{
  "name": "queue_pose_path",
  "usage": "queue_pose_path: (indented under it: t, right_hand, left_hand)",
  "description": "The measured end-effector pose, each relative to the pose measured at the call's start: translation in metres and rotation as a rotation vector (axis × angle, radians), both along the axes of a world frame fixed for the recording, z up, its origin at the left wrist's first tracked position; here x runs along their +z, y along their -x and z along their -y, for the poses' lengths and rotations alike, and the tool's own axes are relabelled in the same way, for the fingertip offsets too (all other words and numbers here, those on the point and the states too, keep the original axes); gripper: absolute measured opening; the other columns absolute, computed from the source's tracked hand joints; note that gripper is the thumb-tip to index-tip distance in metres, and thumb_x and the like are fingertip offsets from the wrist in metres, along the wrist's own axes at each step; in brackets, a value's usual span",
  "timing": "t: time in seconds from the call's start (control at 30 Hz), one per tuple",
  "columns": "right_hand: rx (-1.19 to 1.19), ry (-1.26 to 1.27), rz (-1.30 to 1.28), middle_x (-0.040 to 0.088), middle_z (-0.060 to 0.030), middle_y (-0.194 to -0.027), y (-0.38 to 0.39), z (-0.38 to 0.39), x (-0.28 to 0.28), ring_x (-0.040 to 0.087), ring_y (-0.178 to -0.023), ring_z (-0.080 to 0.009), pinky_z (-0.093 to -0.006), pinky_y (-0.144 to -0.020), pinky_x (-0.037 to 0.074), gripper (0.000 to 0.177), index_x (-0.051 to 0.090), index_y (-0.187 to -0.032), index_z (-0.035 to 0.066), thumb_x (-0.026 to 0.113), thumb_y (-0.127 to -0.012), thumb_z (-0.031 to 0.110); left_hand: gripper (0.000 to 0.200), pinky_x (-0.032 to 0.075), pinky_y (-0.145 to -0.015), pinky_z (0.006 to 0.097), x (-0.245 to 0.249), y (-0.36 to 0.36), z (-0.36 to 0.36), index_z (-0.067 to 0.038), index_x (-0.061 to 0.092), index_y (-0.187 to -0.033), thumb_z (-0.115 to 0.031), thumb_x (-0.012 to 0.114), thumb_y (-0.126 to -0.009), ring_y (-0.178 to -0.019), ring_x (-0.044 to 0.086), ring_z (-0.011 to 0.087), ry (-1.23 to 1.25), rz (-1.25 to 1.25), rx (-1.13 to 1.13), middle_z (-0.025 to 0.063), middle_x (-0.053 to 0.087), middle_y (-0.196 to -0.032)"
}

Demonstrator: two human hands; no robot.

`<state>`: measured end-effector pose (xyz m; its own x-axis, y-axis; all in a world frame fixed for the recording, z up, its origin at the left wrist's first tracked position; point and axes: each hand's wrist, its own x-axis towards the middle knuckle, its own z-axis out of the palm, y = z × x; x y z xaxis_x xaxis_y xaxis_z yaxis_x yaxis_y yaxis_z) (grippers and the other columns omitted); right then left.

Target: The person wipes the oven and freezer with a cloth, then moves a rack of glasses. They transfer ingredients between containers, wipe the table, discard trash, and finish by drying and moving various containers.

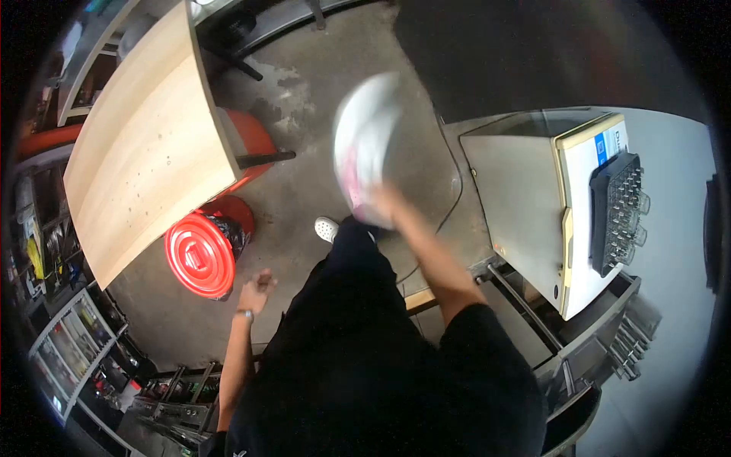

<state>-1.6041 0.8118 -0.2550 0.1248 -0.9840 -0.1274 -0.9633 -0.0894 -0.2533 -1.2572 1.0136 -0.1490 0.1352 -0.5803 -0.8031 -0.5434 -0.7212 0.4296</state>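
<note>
My right hand (387,202) is closed on the lower end of a white, rounded thing with pink markings (365,129). It looks like a packet or bag, but motion blur hides its exact kind. It is held out in front of my legs, above the floor. My left hand (257,292) hangs low on the left with its fingers apart and slightly curled, holding nothing. Closest to that hand is a red bucket's round lid (199,255), a short gap away.
A pale wooden table (152,152) stands at the left, with red containers under its edge. On the right is a white chest freezer (518,183) bearing a black rack of glasses (618,213). A dark cable (457,190) runs across the floor (297,190).
</note>
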Motion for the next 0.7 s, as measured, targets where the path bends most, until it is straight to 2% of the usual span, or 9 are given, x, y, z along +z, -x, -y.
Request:
queue_pose_path:
  t: [0.07,0.13,0.2,0.3,0.37,0.43,0.57,0.63,0.7]
  right_hand:
    - [0.486,-0.941,-0.106,0.064,-0.0143,-0.085,0.031,-0.195,-0.089,0.060,-0.077,-0.0283,-0.0412,-0.070,0.047,0.026,0.068,-0.083,0.009,0.062,-0.073,0.032]
    - [0.749,-1.404,-0.144,0.065,-0.0142,-0.085,0.068,-0.297,-0.087,0.060,-0.079,-0.0281,-0.0423,-0.070,0.047,0.027,0.069,-0.082,0.009,0.061,-0.074,0.034]
    - [0.825,-1.464,-0.135,0.065,-0.0142,-0.086,0.090,-0.296,-0.096,0.061,-0.081,-0.0280,-0.0435,-0.071,0.047,0.029,0.070,-0.081,0.010,0.060,-0.075,0.037]
    - [0.466,-1.326,0.110,0.065,-0.0138,-0.088,0.078,-0.113,-0.016,0.062,-0.077,-0.0245,-0.0389,-0.066,0.049,0.033,0.068,-0.088,0.007,0.064,-0.071,0.035]
    - [0.025,-0.447,0.593,0.060,-0.0202,-0.101,0.083,-0.013,0.038,0.059,-0.094,-0.0321,-0.0412,-0.081,0.045,0.038,0.059,-0.108,0.007,0.058,-0.072,0.020]
    - [-0.113,0.353,0.574,0.064,-0.0161,-0.085,0.080,0.073,0.211,0.061,-0.078,-0.0320,-0.0367,-0.068,0.047,0.025,0.060,-0.092,0.002,0.057,-0.072,0.015]
    - [-0.414,1.158,0.311,0.058,-0.0061,-0.087,0.179,0.129,0.373,0.058,-0.070,-0.0169,-0.0297,-0.062,0.047,0.036,0.050,-0.115,0.003,0.051,-0.083,0.020]
    - [-0.421,1.342,0.437,0.058,-0.0072,-0.089,0.174,0.148,0.370,0.057,-0.073,-0.0185,-0.0308,-0.064,0.047,0.036,0.050,-0.114,0.003,0.052,-0.082,0.019]
    - [-0.538,1.329,0.355,0.058,-0.0083,-0.090,0.133,0.159,0.277,0.057,-0.075,-0.0202,-0.0318,-0.066,0.046,0.035,0.051,-0.113,0.003,0.052,-0.082,0.019]
  left_hand:
    - [0.036,0.046,-0.080,0.0310,-0.032,-0.045,-0.059,-0.001,0.053,-0.110,-0.019,0.061,-0.079,-0.091,0.061,0.0223,0.007,0.051,-0.048,0.0146,0.063,-0.097]
    - [0.035,0.048,-0.077,0.0323,-0.044,-0.091,-0.104,-0.001,0.054,-0.109,-0.015,0.060,-0.078,-0.087,0.062,0.0232,-0.034,0.023,0.078,0.0150,0.064,-0.094]
    - [0.034,0.048,-0.075,0.0328,-0.024,-0.092,-0.098,-0.001,0.054,-0.108,-0.015,0.060,-0.077,-0.085,0.062,0.0235,-0.041,0.125,0.047,0.0151,0.064,-0.091]
    - [0.033,0.048,-0.075,0.0333,-0.019,-0.101,-0.095,-0.002,0.055,-0.107,-0.015,0.060,-0.077,-0.085,0.062,0.0239,-0.069,0.219,0.007,0.0150,0.064,-0.090]
    - [0.032,0.047,-0.075,0.0334,-0.017,-0.103,-0.086,-0.002,0.055,-0.107,-0.016,0.059,-0.078,-0.086,0.062,0.0240,-0.092,0.216,-0.012,0.0149,0.064,-0.090]
    - [0.031,0.047,-0.076,0.0334,-0.014,-0.098,-0.066,-0.004,0.054,-0.109,-0.019,0.057,-0.082,-0.088,0.060,0.0223,0.042,0.209,0.002,0.0137,0.063,-0.094]
    - [0.031,0.046,-0.075,0.0317,-0.012,-0.095,-0.037,-0.004,0.054,-0.109,-0.023,0.055,-0.085,-0.085,0.058,0.0187,0.149,0.134,0.058,0.0105,0.061,-0.094]
    - [0.030,0.046,-0.074,0.0314,0.000,-0.087,-0.026,-0.004,0.054,-0.109,-0.023,0.055,-0.085,-0.084,0.058,0.0187,0.145,0.125,0.064,0.0103,0.061,-0.092]
    - [0.028,0.046,-0.073,0.0308,-0.006,-0.090,-0.026,-0.004,0.054,-0.108,-0.019,0.057,-0.084,-0.081,0.058,0.0180,0.165,0.131,0.038,0.0097,0.060,-0.088]
